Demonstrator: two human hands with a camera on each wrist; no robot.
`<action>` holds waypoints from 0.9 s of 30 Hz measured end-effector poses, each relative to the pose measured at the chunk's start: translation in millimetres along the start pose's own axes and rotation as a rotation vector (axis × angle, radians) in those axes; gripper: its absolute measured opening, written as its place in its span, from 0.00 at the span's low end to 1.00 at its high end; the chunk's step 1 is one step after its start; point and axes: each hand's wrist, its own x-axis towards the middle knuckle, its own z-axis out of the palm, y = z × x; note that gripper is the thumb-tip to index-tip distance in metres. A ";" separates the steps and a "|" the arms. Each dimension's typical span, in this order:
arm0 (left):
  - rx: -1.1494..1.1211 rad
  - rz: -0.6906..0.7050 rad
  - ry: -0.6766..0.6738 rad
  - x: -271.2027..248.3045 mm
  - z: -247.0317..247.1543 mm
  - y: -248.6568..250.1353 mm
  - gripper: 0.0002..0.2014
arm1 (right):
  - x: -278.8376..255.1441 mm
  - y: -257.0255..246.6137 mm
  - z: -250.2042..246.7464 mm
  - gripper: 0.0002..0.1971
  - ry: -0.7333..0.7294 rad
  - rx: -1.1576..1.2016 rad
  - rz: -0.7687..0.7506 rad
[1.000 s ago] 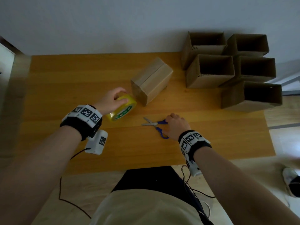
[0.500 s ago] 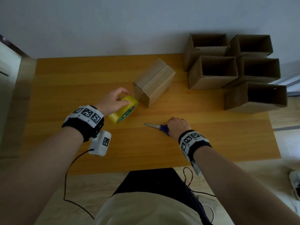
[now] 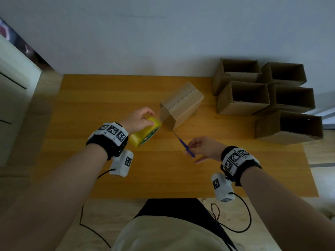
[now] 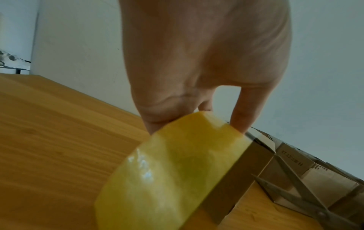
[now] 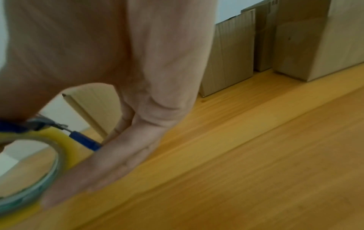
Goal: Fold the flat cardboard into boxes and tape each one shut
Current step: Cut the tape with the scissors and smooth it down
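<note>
Tape [image 3: 145, 132] in a yellow roll sits in the left hand [image 3: 136, 120], whose fingers curl over its top rim, lifted just off the wooden desk [image 3: 90, 105] at centre. Just right of the roll lies the closed cardboard box [image 3: 181, 105] on its side, its flap seam facing up. The right hand [image 3: 203, 148] pinches the blue handles of the scissors [image 3: 183, 144], so that grip is closed on them, while the lower fingers stretch out loosely. The steel blades point far and left toward the near corner of the box.

From the head view the blades look like a single thin line. The left wrist view shows what that one hides: the blades [image 4: 291, 183] are spread apart in a V, right beside a taut strip of clear tape running from the roll [image 4: 167, 179] to the box [image 4: 295, 163], with the thumb [image 4: 246, 109] pressing the roll's edge. The right wrist view, blurred, shows the roll's hollow core [image 5: 29, 163] and the scissor pivot and blue handle [image 5: 84, 142] in front of it.

Far right on the desk stand five open boxes [image 3: 243, 98] in a close cluster, mouths facing the camera.
</note>
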 end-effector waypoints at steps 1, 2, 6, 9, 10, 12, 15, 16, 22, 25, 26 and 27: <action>0.011 0.005 -0.002 -1.1 -0.6 1.9 0.11 | -2.2 -2.5 -1.3 0.18 -0.018 0.044 0.001; 0.021 0.008 -0.004 -1.3 -1.0 2.7 0.11 | -3.9 -4.5 -2.0 0.17 -0.028 0.077 -0.001; 0.012 0.019 0.011 -4.7 -0.5 7.0 0.11 | -6.7 -14.5 -2.5 0.21 -0.036 0.148 -0.028; 0.009 0.029 0.007 -6.3 -0.6 8.6 0.13 | -7.6 -24.4 -1.9 0.30 -0.032 0.150 -0.045; 0.012 0.025 0.001 -6.1 -0.9 8.1 0.14 | -7.0 -26.9 -1.6 0.31 -0.031 0.146 -0.048; 0.001 0.016 0.000 -6.1 -1.3 7.2 0.14 | -5.0 -31.0 -1.4 0.30 -0.038 0.139 -0.057; -0.016 0.009 0.018 -7.6 -0.9 7.7 0.13 | -1.5 -35.0 -1.1 0.30 -0.058 0.123 -0.068; -0.016 0.006 0.016 -8.1 -1.0 8.0 0.14 | -0.9 -36.3 -0.8 0.30 -0.062 0.117 -0.070; -0.042 -0.007 0.015 -8.1 -1.6 7.9 0.17 | 1.8 -41.0 0.6 0.25 -0.063 0.113 -0.095; -0.042 0.003 0.018 -8.8 -0.9 8.8 0.18 | 3.2 -41.7 1.2 0.22 -0.058 0.115 -0.104; -0.044 0.001 0.015 -8.9 -0.8 8.9 0.18 | 3.5 -42.2 1.4 0.21 -0.052 0.116 -0.107; -0.048 -0.001 0.012 -8.9 -0.8 9.0 0.18 | 3.9 -42.8 1.5 0.21 -0.046 0.117 -0.111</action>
